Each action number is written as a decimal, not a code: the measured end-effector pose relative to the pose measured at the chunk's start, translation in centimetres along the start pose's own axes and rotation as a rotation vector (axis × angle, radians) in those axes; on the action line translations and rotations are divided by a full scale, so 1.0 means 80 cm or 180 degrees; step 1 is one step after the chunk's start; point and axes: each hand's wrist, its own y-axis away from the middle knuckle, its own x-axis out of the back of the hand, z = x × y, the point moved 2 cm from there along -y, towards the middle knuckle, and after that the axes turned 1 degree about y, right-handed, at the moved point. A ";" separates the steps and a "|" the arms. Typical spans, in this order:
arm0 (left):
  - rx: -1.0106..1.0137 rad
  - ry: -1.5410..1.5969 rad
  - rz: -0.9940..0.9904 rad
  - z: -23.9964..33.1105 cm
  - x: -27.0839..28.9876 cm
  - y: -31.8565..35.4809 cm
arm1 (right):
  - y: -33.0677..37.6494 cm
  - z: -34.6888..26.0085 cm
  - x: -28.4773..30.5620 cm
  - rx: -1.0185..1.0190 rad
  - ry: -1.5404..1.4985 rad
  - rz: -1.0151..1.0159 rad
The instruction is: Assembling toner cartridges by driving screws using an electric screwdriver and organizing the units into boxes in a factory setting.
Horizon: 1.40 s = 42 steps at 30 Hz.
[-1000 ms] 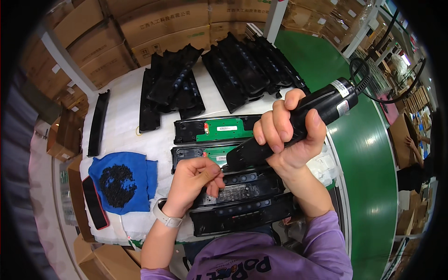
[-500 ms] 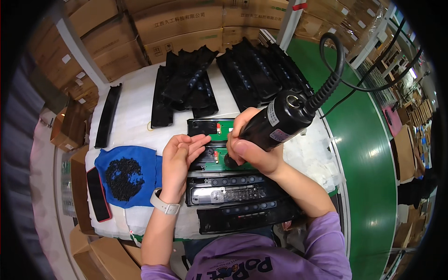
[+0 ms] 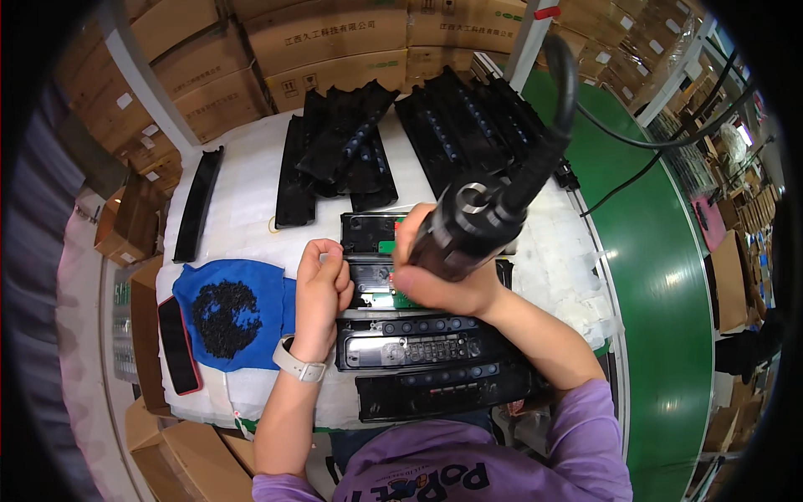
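Observation:
My right hand (image 3: 456,289) is wrapped round a black corded electric screwdriver (image 3: 473,222), which stands over two long black plastic housings (image 3: 360,230) with green circuit boards (image 3: 405,300) in them. Its tip is hidden behind the hand. Just left of these housings, my left hand (image 3: 320,289) is closed, thumb against curled fingers. Whatever it may hold is too small to tell. To its left a heap of tiny black screws (image 3: 224,322) lies on a blue cloth (image 3: 272,284). Nearer to me lie more black housings (image 3: 401,351), one showing a keypad.
Several black shells (image 3: 351,151) are piled at the back of the white-covered table (image 3: 242,209). A single shell (image 3: 197,205) lies at the left, and a red-edged phone (image 3: 177,343) beside the cloth. The screwdriver's cable (image 3: 560,92) loops up right. Cardboard boxes (image 3: 335,42) stand behind.
The screwdriver and my right hand have shifted left over the boards, and the tool stands more upright. My left fingers, stretched toward the boards before, have curled in.

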 end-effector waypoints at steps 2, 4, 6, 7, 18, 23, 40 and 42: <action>0.0077 -0.0083 0.0277 -0.001 -0.004 0.001 | -0.004 -0.002 -0.005 0.0259 0.0499 -0.0325; 0.0011 -0.0039 0.0284 -0.004 -0.003 0.002 | -0.008 -0.003 -0.008 0.0499 0.0939 -0.0595; 0.0016 -0.0062 0.0291 0.003 -0.010 0.007 | -0.009 -0.002 -0.009 0.0359 0.0799 -0.0536; -0.0030 -0.0029 0.0312 0.006 -0.015 0.008 | -0.010 -0.003 -0.011 0.0311 0.0796 -0.0515; 0.0025 -0.0287 -0.0421 0.006 -0.009 0.007 | -0.016 -0.027 0.017 -0.0195 -0.0730 0.0010; 0.0086 -0.0301 -0.0891 0.012 -0.025 0.018 | -0.026 -0.044 0.046 0.0852 -0.1603 0.0225; 0.0076 -0.0184 -0.1243 0.008 -0.024 0.022 | -0.021 -0.044 0.035 0.0464 -0.1978 0.0661; 0.0050 -0.0237 -0.1246 0.010 -0.027 0.023 | -0.020 -0.042 0.035 0.0335 -0.1935 0.0839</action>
